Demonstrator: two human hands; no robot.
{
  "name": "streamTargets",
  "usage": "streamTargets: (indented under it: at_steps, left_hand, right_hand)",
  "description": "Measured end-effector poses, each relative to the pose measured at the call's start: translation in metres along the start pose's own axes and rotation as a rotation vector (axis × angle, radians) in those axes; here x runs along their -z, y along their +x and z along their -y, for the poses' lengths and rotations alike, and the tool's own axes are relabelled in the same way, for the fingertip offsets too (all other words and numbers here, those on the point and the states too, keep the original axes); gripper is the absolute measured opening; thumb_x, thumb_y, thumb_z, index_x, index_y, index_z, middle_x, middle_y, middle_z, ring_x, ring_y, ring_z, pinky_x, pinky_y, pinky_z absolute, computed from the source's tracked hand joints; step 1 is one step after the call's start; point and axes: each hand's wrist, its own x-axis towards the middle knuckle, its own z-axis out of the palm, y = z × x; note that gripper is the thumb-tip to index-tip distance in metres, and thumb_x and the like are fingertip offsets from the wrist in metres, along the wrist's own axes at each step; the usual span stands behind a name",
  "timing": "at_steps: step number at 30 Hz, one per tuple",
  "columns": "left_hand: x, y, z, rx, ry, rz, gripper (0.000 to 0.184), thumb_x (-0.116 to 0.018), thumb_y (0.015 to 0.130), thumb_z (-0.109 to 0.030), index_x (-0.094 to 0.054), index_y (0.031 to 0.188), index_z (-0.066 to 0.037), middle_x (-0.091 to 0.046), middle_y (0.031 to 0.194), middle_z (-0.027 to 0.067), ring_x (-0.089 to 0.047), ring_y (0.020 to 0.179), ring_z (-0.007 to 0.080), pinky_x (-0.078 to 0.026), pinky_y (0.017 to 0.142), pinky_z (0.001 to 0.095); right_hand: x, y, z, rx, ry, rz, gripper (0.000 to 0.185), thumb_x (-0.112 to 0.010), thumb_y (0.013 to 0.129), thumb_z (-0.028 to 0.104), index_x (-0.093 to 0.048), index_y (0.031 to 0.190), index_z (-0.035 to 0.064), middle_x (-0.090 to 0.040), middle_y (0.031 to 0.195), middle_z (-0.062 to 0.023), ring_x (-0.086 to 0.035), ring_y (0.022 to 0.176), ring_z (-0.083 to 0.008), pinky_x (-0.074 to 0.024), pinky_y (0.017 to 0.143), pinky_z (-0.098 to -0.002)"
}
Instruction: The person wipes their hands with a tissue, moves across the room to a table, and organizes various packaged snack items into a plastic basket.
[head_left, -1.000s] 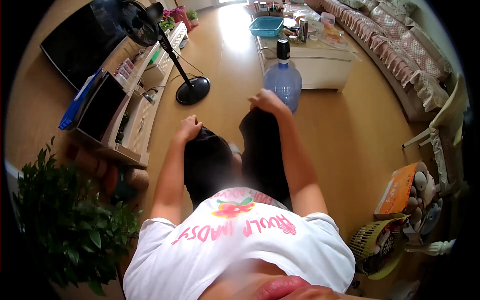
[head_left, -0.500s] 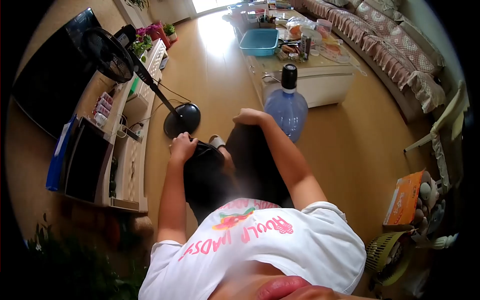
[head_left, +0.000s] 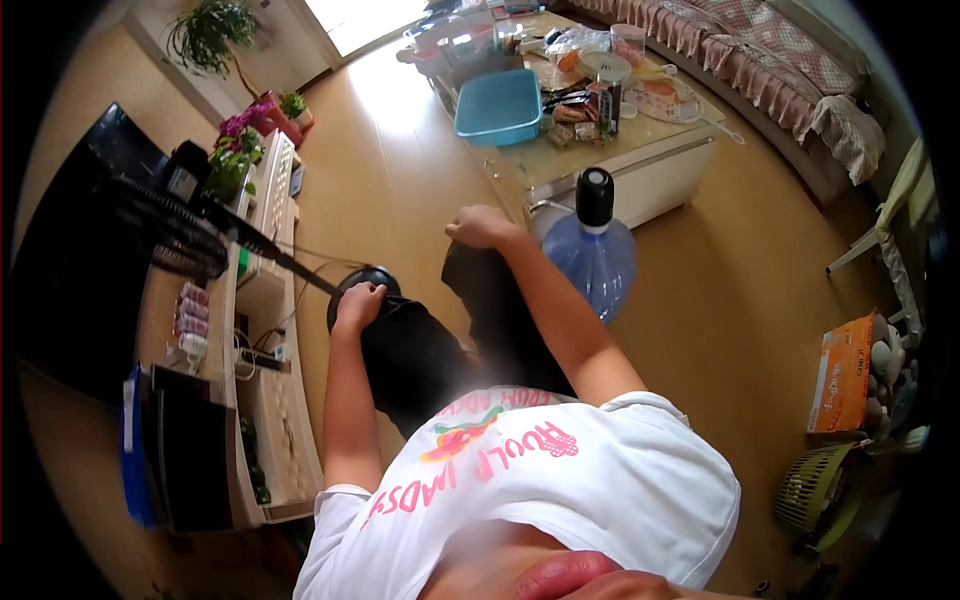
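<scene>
My left hand is closed on the fabric of black trousers, near the knee of the left leg. My right hand is closed at the cloth by the other knee, its fingertips partly hidden. To the right of my right forearm stands a blue water jug with a black pump on top, apart from my hand. Just beyond my left hand is the round black base of a standing fan.
A coffee table ahead carries a blue basin and several packets and cups. Along the left runs a TV cabinet with a dark TV. A sofa, an orange box and a green basket are on the right.
The view has shifted, and the table and jug now sit lower in it. The slippered foot between the legs is out of sight. Both hands stay at the trouser legs.
</scene>
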Motion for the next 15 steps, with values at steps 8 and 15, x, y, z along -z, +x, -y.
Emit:
streamTargets:
  at_steps: [8,15]
  left_hand:
    - [0.03,0.051,-0.004,-0.008,-0.015,-0.207,0.04,-0.054,0.095,-0.04,-0.069,0.108,-0.005,-0.069,0.117,0.0173,-0.062,0.112,0.0403,-0.049,0.095,0.0523]
    - [0.024,0.148,0.006,0.046,0.178,-0.233,0.04,-0.054,0.095,-0.039,-0.065,0.11,-0.004,-0.065,0.122,0.0138,-0.055,0.119,0.0406,-0.042,0.102,0.0566]
  right_hand:
    - [0.001,0.107,-0.008,-0.045,-0.01,0.107,0.054,-0.051,0.096,0.049,-0.073,0.117,0.0052,-0.069,0.123,-0.0219,-0.064,0.116,-0.0409,-0.0499,0.096,-0.048]
    - [-0.015,0.211,-0.014,-0.09,0.015,0.186,0.057,-0.05,0.098,0.05,-0.07,0.126,0.0044,-0.065,0.132,-0.0225,-0.06,0.125,-0.04,-0.0458,0.104,-0.048]
